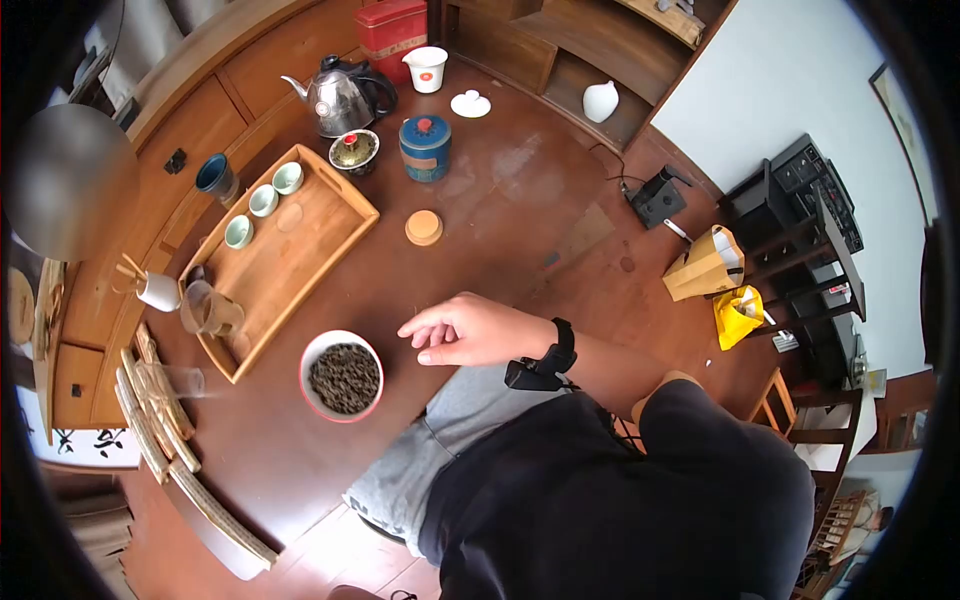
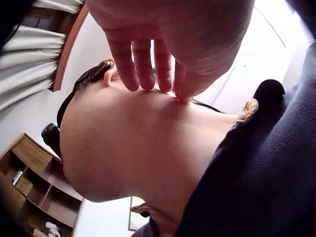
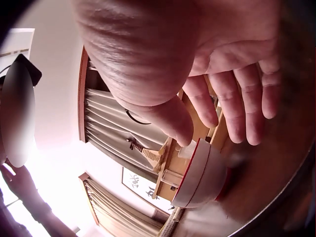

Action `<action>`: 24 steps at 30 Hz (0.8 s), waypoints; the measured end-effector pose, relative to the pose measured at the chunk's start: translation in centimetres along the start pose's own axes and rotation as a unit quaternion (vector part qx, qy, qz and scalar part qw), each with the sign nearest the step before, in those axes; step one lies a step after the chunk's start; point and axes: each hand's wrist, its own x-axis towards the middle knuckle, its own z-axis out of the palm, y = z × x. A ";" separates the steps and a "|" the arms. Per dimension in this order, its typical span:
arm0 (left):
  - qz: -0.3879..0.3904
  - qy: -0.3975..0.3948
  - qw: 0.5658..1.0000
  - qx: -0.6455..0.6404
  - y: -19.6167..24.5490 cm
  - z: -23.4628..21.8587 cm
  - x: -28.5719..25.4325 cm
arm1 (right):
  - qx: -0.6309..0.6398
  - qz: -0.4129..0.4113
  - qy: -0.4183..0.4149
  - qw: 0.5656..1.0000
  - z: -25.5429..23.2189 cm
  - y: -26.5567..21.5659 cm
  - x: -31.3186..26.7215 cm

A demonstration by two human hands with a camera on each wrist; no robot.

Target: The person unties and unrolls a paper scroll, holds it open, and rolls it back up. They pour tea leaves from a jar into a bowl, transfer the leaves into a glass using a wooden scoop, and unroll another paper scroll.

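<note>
A white bowl (image 1: 322, 347) with a red rim stands on the table. Dark rolled tea leaves (image 1: 345, 380) lie inside it. My right hand (image 1: 455, 330) hovers just right of the bowl, fingers loosely extended and holding nothing. In the right wrist view, the thumb and fingers hang in front of the bowl's outer wall (image 3: 200, 180). Out of the head view, my left hand (image 2: 173, 39) is raised to the neck (image 2: 143, 128), its relaxed fingertips right at the skin below the ear.
A wooden tray (image 1: 290, 255) holds several pale green cups. Beyond it stand a steel kettle (image 1: 342, 103), a lidded bowl (image 1: 354, 152), a blue canister (image 1: 425, 155) and a white pitcher (image 1: 427, 70). A round wooden lid (image 1: 424, 227) lies mid-table. A clear glass (image 1: 175, 380) lies left.
</note>
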 end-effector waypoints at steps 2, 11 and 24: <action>0.005 0.003 1.000 -0.023 -1.5 0.4 0.4 | -0.002 -0.007 0.005 1.000 0.0 0.4 0.6; -0.028 0.078 0.988 -0.132 -4.5 4.9 -2.0 | -0.009 0.037 -0.002 0.999 -1.3 1.2 2.8; 0.004 0.151 0.965 -0.215 -5.0 6.9 -1.0 | -0.005 0.055 -0.022 0.998 -1.7 1.7 4.6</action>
